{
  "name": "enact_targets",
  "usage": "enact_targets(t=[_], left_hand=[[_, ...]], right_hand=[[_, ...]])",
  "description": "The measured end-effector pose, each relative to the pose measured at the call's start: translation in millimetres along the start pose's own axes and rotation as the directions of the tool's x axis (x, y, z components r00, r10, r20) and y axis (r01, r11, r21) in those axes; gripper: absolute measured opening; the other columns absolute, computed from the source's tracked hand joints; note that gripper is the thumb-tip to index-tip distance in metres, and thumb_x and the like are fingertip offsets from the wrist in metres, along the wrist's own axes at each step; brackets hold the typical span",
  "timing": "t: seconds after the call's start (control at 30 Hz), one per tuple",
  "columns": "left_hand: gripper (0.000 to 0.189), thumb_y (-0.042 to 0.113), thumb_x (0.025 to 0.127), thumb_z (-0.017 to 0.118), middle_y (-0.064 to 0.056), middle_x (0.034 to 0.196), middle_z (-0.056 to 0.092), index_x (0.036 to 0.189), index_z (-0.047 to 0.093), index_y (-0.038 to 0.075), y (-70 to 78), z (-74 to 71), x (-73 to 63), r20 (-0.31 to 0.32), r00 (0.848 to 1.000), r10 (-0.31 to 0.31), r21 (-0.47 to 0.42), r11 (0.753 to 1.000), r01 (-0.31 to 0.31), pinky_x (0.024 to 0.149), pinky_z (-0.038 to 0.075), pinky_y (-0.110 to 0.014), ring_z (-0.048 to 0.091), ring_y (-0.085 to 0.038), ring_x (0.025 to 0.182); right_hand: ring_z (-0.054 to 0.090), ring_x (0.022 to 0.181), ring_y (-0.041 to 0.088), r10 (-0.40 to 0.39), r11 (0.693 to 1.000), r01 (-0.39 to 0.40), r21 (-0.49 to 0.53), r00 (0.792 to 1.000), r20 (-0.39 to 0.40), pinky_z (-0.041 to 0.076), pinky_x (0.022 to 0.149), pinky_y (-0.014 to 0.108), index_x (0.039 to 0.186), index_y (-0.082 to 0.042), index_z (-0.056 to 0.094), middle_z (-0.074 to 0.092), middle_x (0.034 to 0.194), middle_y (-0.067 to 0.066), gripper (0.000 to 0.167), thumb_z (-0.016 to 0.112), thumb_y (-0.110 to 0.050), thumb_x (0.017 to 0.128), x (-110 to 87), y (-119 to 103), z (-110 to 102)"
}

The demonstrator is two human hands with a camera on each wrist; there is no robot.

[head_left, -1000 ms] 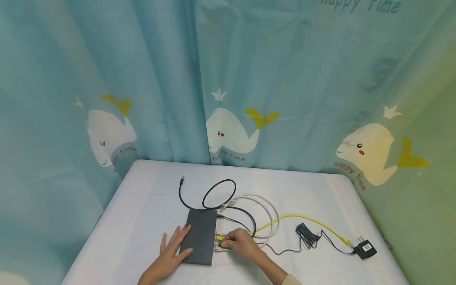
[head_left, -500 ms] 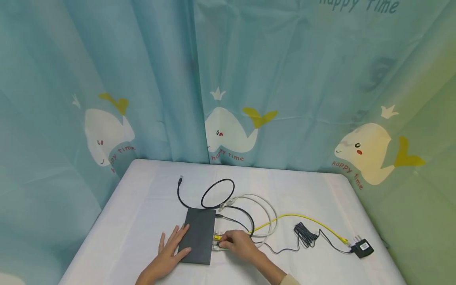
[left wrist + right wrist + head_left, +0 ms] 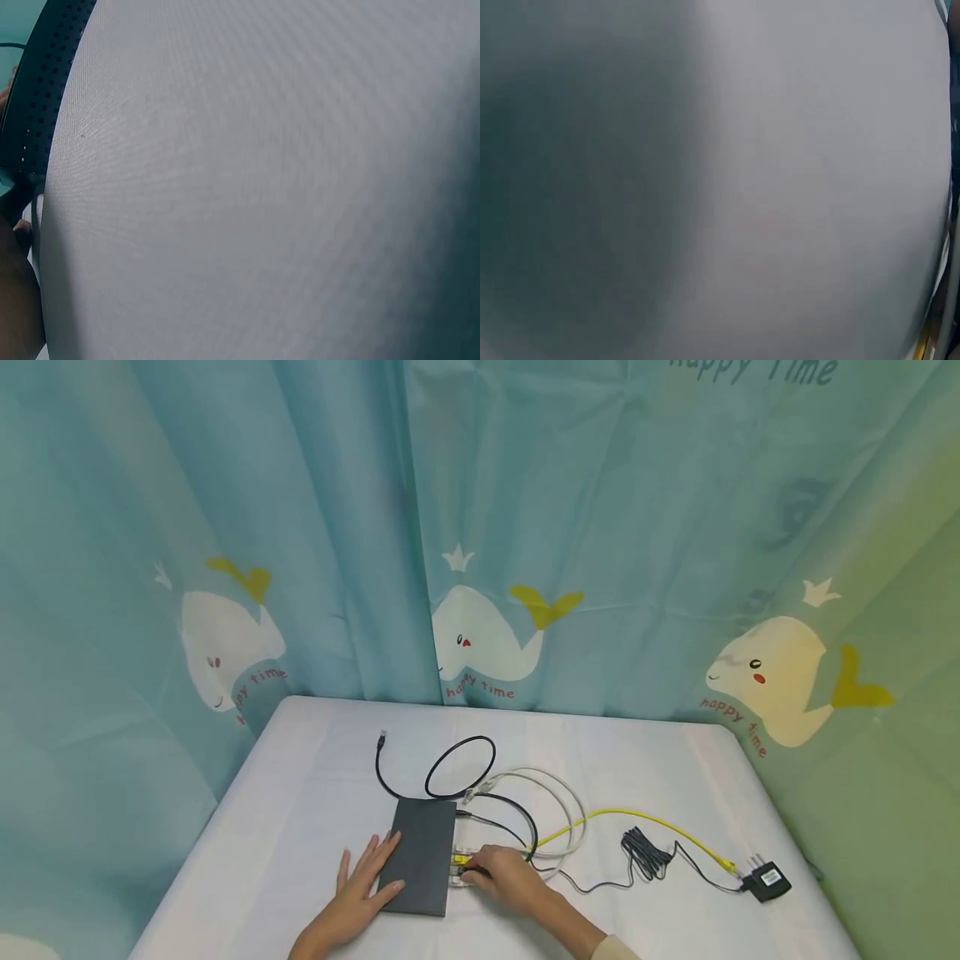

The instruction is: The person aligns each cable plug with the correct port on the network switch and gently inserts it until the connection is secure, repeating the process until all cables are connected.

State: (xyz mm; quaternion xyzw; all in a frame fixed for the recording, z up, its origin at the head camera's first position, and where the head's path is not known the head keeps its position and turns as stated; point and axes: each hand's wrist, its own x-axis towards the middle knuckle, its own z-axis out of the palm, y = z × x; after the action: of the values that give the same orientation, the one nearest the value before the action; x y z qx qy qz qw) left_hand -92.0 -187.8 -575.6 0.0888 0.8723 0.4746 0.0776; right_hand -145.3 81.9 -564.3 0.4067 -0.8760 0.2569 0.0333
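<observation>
A flat black network switch (image 3: 420,856) lies on the white table, its ports along the right side. My left hand (image 3: 352,897) rests on its left part with the fingers spread. At the port side my right hand (image 3: 510,877) pinches the plug end of the black Ethernet cable (image 3: 378,768), just below a yellow plug (image 3: 460,860) that sits at the ports. Light grey plugs are close around it, partly hidden by my fingers. The left wrist view catches the perforated side of the switch (image 3: 45,82); the right wrist view shows mostly tabletop.
Grey cable (image 3: 581,802) is coiled right of the switch. A yellow cable (image 3: 630,813) stretches right toward the black power adapter (image 3: 767,882), whose cord has a tied bundle (image 3: 645,854). A thin black power plug (image 3: 463,814) meets the switch's upper right. Curtains (image 3: 360,527) surround the table.
My right fingers have shifted slightly at the ports, and more of the black plug end shows between them. My left hand has stayed on the switch.
</observation>
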Motion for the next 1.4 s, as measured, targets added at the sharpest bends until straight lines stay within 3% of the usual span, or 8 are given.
enact_targets(t=[0.33, 0.53, 0.77, 0.93, 1.1, 1.4], left_hand=[[0.068, 0.034, 0.092, 0.061, -0.018, 0.151, 0.025, 0.148, 0.03, 0.013, 1.7, -0.8, 1.6, -0.001, 1.0, 0.005, 0.0, 1.0, -0.005, 0.103, -0.022, -0.051, 0.007, -0.037, 0.14], [0.068, 0.034, 0.091, 0.061, -0.018, 0.151, 0.025, 0.148, 0.031, 0.013, 1.6, -4.3, -1.9, -0.018, 1.0, 0.004, -0.006, 1.0, -0.004, 0.103, -0.022, -0.052, 0.006, -0.039, 0.14], [0.068, 0.033, 0.091, 0.061, -0.019, 0.15, 0.025, 0.148, 0.031, 0.012, 1.8, -4.3, -3.3, -0.021, 1.0, -0.007, -0.001, 1.0, 0.007, 0.103, -0.022, -0.052, 0.007, -0.04, 0.14], [0.068, 0.034, 0.091, 0.061, -0.02, 0.15, 0.025, 0.148, 0.031, 0.013, 0.5, -2.6, -2.1, -0.014, 1.0, -0.022, -0.011, 1.0, 0.022, 0.103, -0.022, -0.052, 0.007, -0.04, 0.14], [0.068, 0.034, 0.092, 0.06, -0.018, 0.151, 0.024, 0.149, 0.03, 0.014, -0.8, -0.8, -1.7, 0.011, 0.999, -0.03, -0.012, 0.999, 0.03, 0.103, -0.022, -0.051, 0.006, -0.038, 0.14], [0.067, 0.035, 0.091, 0.061, -0.019, 0.15, 0.025, 0.148, 0.032, 0.013, 2.5, -0.3, -2.0, -0.011, 1.0, 0.002, -0.02, 1.0, -0.002, 0.103, -0.022, -0.052, 0.007, -0.039, 0.14]], right_hand=[[0.06, 0.073, 0.002, 0.008, 1.0, -0.004, 0.022, 0.987, -0.162, 0.049, 0.068, 0.017, 0.083, -0.014, 0.071, 0.065, 0.078, -0.009, 0.012, 0.065, -0.022, 0.089, -6.4, 3, 13], [0.056, 0.071, 0.003, 0.013, 1.0, -0.01, 0.017, 0.983, -0.181, 0.045, 0.065, 0.018, 0.081, -0.015, 0.072, 0.062, 0.075, -0.011, 0.013, 0.067, -0.026, 0.087, -2.0, 0, 15], [0.046, 0.071, 0.003, 0.031, 0.999, -0.032, 0.001, 0.98, -0.199, 0.032, 0.064, 0.019, 0.08, -0.014, 0.075, 0.054, 0.078, -0.01, 0.017, 0.07, -0.03, 0.082, -3.0, -4, 14], [0.048, 0.071, 0.003, 0.014, 1.0, -0.018, -0.02, 0.984, -0.179, 0.035, 0.063, 0.017, 0.082, -0.012, 0.075, 0.053, 0.078, -0.01, 0.018, 0.069, -0.029, 0.084, -4.4, -2, 15], [0.046, 0.069, 0.003, -0.034, 0.999, 0.025, -0.042, 0.976, -0.215, 0.038, 0.062, 0.015, 0.081, -0.012, 0.075, 0.05, 0.077, -0.01, 0.015, 0.071, -0.026, 0.084, -9.6, 2, 19], [0.045, 0.071, 0.002, -0.053, 0.999, 0.048, -0.023, 0.969, -0.242, 0.039, 0.063, 0.013, 0.083, -0.013, 0.073, 0.051, 0.08, -0.01, 0.012, 0.071, -0.025, 0.083, -11.3, 5, 17]])
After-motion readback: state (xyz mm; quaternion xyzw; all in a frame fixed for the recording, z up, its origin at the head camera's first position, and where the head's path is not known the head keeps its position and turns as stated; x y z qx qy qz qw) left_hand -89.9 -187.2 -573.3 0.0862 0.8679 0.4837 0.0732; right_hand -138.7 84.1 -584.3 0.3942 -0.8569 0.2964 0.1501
